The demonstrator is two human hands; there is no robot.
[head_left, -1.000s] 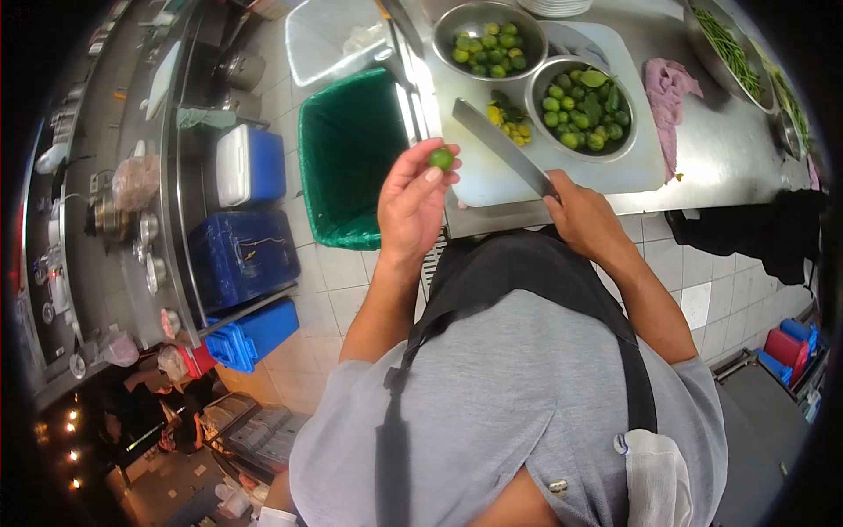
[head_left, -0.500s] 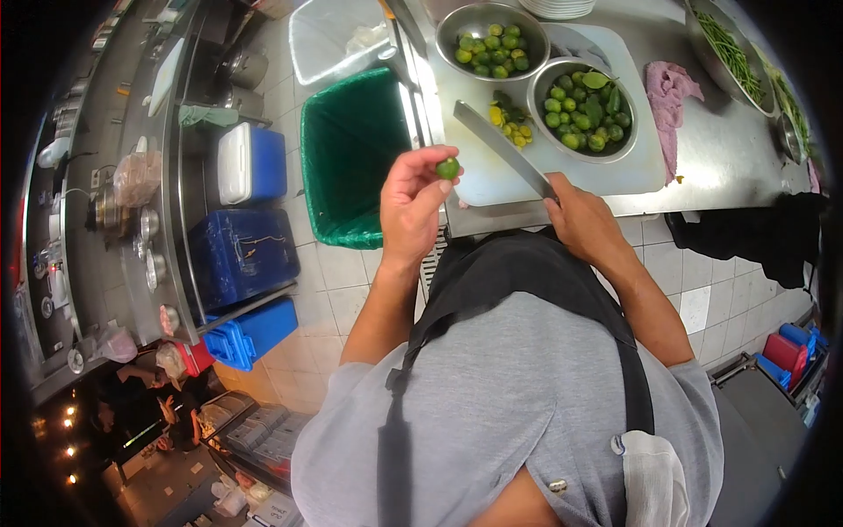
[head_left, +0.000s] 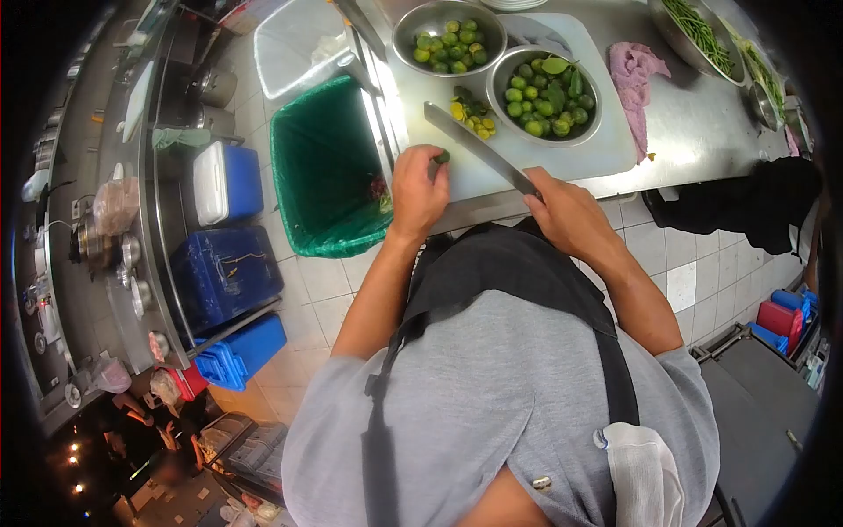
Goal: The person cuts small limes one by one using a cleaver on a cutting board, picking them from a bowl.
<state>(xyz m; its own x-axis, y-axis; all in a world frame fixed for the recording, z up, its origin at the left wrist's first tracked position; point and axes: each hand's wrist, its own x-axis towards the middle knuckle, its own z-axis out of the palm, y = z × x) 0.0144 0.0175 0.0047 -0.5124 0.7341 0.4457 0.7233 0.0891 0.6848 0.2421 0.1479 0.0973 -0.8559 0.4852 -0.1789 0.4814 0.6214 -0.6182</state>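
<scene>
My left hand [head_left: 419,195] is closed on a small green lime [head_left: 442,157], pinched at the fingertips above the near left edge of the white cutting board [head_left: 606,162]. Wrapped round a handle, my right hand [head_left: 569,213] holds a knife [head_left: 481,147], its long blade slanting up and left over the board. Small yellow scraps [head_left: 480,124] lie beyond the blade. At the back of the board stands one steel bowl [head_left: 399,58] of green limes. To its right, another steel bowl [head_left: 597,104] holds limes and some leaves.
A bin with a green liner [head_left: 303,211] stands at the left of the steel counter [head_left: 694,132]. Right of the board lie a pink cloth [head_left: 634,75] and a bowl of green beans [head_left: 702,39]. Blue coolers [head_left: 228,272] sit on the left, with people farther off.
My left hand has turned and drawn its fingers in, so less of the lime shows. The knife stays at much the same angle over the board. The whole view has shifted slightly.
</scene>
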